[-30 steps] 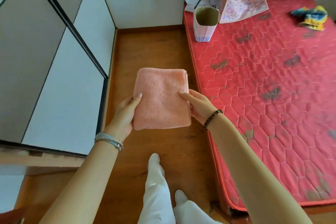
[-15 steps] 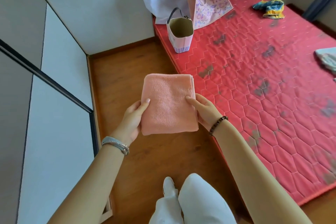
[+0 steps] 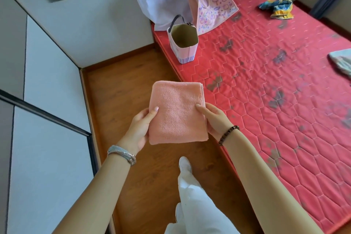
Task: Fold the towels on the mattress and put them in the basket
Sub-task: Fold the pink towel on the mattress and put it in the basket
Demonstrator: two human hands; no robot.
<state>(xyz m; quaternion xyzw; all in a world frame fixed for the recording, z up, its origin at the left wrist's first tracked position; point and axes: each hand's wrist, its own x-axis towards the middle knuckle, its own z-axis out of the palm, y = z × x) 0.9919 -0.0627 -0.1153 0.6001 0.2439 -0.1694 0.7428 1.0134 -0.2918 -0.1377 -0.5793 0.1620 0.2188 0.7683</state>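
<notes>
A folded pink towel (image 3: 177, 113) is held flat over the wooden floor, just left of the red mattress (image 3: 275, 85). My left hand (image 3: 141, 126) grips its left edge, thumb on top. Its right edge is gripped by my right hand (image 3: 214, 118), thumb also on top. A small pink basket (image 3: 187, 52) with a dark handle stands open and looks empty at the mattress's near-left corner, beyond the towel. A blue and yellow towel (image 3: 278, 6) lies crumpled at the far end. At the right frame edge lies a pale grey-green towel (image 3: 341, 61).
A white bag (image 3: 163, 4) and a patterned pink paper bag (image 3: 211, 8) lean at the mattress head behind the basket. White wardrobe panels (image 3: 47, 100) line the left side. A narrow strip of wooden floor (image 3: 121, 85) runs between wardrobe and mattress; my legs stand there.
The view has swung right and up, bringing more of the mattress and the grey-green towel into sight. Both hands keep the same hold on the pink towel, now nearer the basket.
</notes>
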